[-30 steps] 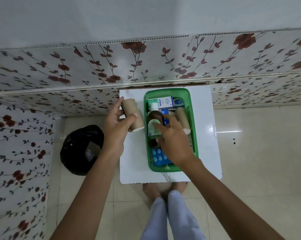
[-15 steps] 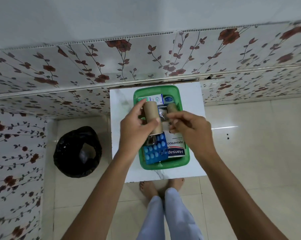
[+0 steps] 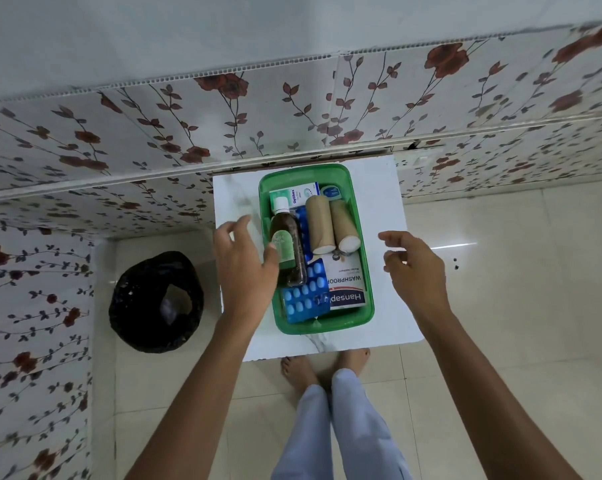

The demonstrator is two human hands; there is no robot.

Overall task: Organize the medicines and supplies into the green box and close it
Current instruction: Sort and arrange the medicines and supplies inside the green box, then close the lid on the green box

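Observation:
The green box stands open on a small white table. Inside lie a dark syrup bottle, two tan bandage rolls side by side, blue pill strips, a white Hansaplast box, a small white-green carton and a small round tin. My left hand hovers over the box's left rim, fingers loose, holding nothing. My right hand hangs to the right of the box, fingers relaxed and empty. No lid is in view.
A black bin bag sits on the tiled floor left of the table. The floral-papered wall runs directly behind the table. My bare feet stand at the table's front edge.
My left hand has set the second tan roll into the box beside the first and let go. Both hands have drawn apart to the box's sides.

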